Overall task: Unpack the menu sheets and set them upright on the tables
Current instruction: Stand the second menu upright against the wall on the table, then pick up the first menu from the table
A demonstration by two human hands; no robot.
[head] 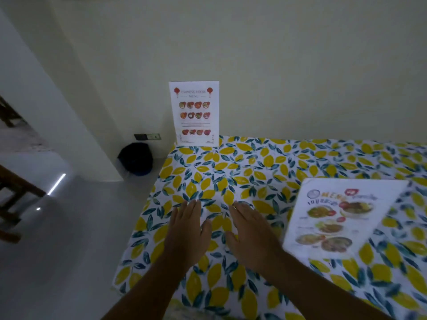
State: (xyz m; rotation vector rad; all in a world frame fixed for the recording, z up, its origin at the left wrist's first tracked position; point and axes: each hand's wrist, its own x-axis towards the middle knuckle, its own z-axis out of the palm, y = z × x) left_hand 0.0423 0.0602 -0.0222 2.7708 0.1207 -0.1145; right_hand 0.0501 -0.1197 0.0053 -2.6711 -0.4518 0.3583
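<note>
- The left hand (188,224) and right hand (248,229) lie flat, fingers spread, holding nothing.
- One menu (339,218) lies flat just beside the right hand.
- Another menu (196,113) stands against the wall (277,65); jolting the tablecloth (231,172) could topple it.

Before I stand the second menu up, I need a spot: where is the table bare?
Bare cloth along the wall right of the standing menu, and between it and both hands. The flat menu fills the near right.
</note>
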